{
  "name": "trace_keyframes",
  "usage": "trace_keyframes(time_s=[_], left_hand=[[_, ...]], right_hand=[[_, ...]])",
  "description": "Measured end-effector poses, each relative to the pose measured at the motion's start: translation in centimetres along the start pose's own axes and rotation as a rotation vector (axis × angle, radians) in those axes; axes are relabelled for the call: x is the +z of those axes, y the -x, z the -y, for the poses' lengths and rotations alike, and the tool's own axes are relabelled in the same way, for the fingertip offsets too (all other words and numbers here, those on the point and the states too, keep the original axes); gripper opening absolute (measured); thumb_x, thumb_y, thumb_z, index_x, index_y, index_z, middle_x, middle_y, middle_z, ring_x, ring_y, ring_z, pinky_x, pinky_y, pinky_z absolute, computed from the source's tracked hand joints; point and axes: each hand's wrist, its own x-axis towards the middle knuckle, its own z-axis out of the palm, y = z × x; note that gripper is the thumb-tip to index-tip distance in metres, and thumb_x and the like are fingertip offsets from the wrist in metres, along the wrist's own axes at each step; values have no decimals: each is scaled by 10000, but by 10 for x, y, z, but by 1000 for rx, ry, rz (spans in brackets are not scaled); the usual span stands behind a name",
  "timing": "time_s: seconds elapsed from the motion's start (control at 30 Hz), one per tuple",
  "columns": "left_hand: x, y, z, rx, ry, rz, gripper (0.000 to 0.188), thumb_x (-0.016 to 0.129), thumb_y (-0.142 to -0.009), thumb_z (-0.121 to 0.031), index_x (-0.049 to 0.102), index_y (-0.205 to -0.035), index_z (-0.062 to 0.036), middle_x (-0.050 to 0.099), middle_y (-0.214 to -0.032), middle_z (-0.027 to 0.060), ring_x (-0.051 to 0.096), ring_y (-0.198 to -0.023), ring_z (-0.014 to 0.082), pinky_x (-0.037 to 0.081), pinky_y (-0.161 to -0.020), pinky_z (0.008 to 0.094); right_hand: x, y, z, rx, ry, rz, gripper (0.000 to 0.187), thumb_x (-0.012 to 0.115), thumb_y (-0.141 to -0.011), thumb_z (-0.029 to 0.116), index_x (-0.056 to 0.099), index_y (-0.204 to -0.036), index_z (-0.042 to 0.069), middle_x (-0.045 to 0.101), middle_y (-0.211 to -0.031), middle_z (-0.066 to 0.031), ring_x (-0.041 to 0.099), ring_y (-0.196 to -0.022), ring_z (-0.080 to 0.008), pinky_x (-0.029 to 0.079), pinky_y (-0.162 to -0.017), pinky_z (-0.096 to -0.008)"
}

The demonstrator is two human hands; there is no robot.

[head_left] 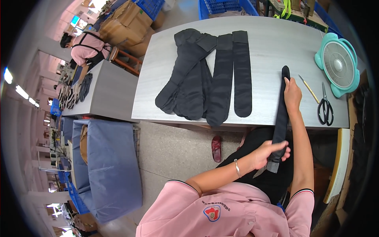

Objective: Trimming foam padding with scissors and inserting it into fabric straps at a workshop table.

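Observation:
A long, narrow black fabric strap (280, 114) stretches between my two hands, from over the grey table down to above my lap. Close to its rounded far end, my right hand (293, 96) is closed around it. My left hand (270, 153) wraps the near end, just above a greyish tip. Under that end shows a small pointed grey thing whose kind I cannot make out. Left of my hands, several similar flat black straps (189, 79) lie in a fanned, overlapping pile, and one strap (242, 79) lies apart beside them.
Right of my right hand lie a thin yellow-handled tool (309, 90) and black-handled scissors (325, 110). Behind them stands a round turquoise fan-like device (338, 65). Blue crates (203, 8) stand beyond the table. At left are a blue-covered bin (110, 166) and a person (87, 47) at another table.

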Motion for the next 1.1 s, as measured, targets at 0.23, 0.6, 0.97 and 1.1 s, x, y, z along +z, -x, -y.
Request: trace_keyframes(time_s=[0.23,0.6,0.97,1.1], left_hand=[[8,3,-3,41,-101,-27,432,634,-987,-276,510,-1294,1,586,-859,5,599,-753,106,555,-823,309],[-1,68,36,-6,-197,-47,353,562,-1023,-243,482,-1284,-18,588,-893,39,573,-794,112,474,-981,341],[-3,33,-3,36,-179,-56,372,595,-1007,-226,510,-1270,23,654,-931,89,655,-792,184,563,-779,336],[-4,65,6,16,-227,-126,323,537,-1035,-218,546,-1250,22,652,-942,101,639,-814,182,536,-782,333]], right_hand=[[12,-18,-8,-26,42,-14,340,538,-1020,287,513,-800,28,619,-630,-203,630,-598,-417,488,-514,-480],[16,-35,-14,80,92,-8,354,538,-1013,316,555,-822,19,655,-693,-222,652,-662,-435,511,-562,-505],[8,-28,13,74,-36,38,392,527,-983,404,646,-889,43,681,-814,-216,659,-792,-430,506,-707,-528],[32,-22,-1,24,66,-255,247,567,-965,238,616,-850,25,670,-690,-198,689,-650,-359,560,-601,-452]])
